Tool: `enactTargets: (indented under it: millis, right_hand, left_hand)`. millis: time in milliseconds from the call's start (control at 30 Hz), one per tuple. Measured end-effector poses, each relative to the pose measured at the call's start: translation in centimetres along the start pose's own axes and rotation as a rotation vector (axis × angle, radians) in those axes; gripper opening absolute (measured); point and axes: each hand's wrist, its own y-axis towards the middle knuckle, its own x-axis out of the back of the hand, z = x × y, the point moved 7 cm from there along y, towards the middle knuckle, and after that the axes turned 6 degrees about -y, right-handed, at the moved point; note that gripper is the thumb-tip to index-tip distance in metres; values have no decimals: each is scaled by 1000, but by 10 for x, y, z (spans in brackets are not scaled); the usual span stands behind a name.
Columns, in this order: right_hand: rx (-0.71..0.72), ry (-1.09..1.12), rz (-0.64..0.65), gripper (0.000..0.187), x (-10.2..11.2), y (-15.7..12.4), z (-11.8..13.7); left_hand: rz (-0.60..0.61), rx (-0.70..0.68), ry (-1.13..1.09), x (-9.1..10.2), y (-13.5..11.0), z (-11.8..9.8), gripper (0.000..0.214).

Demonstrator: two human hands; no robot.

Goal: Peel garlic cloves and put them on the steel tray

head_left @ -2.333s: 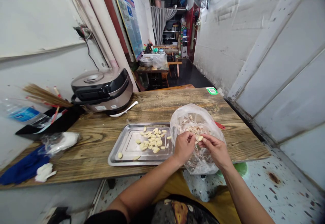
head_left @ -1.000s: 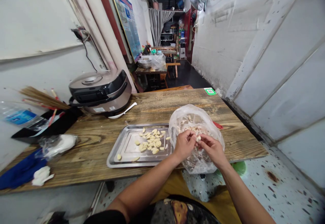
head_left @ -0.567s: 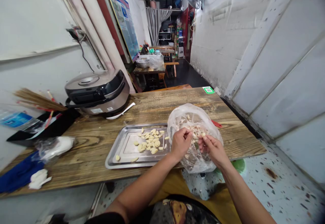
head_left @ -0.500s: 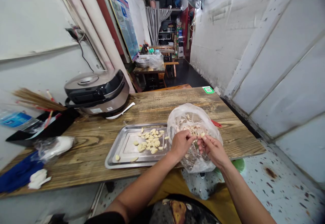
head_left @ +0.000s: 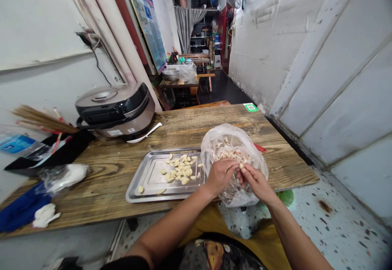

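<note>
A garlic clove (head_left: pixel 241 166) is pinched between the fingertips of the left hand (head_left: pixel 221 176) and the right hand (head_left: pixel 256 181), above the plastic bag (head_left: pixel 232 139) beside the steel tray (head_left: pixel 147 180). Peeling seems under way, and a nail-hold on the skin is called for.

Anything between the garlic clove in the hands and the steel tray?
Only the plastic bag, its rim beside the steel tray, plus the left hand on that side of the garlic clove. Nothing else visible.

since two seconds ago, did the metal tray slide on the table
No. The metal tray keeps its place between the white spoon and the front edge of the table, right end by the plastic bag; only the camera shifted.
</note>
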Motion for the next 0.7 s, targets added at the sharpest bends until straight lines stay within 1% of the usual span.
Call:
enactTargets:
  millis: [100, 200, 300, 400, 467, 533, 633, 700]
  right_hand:
    - [12, -72, 10, 34, 1, -1, -2]
    - [33, -147, 7, 33, 3, -2, -4]
    - [51, -172, -5, 32, 3, -2, -3]
    - [67, -164, -14, 32, 3, -3, 1]
    - [73, -155, -12, 31, 2, -3, 3]
    - [60, -116, 4, 30, 1, -4, 3]
    - [3, 17, 49, 30, -2, -4, 0]
    - [-40, 128, 49, 31, -3, -3, -3]
  left_hand:
    - [76, -87, 102, -3, -2, -5, 24]
    - [134, -124, 208, -8, -4, -6, 24]
    - [118, -118, 260, -10, -5, -5, 22]
    - [81, -104, 253, -9, -6, -7, 21]
    - [48, -63, 224, -7, -5, -6, 19]
    - [-6, 23, 181, -3, -4, -2, 17]
    - [-111, 191, 91, 6, -2, 6, 14]
    - [-174, 276, 61, 11, -2, 11, 13]
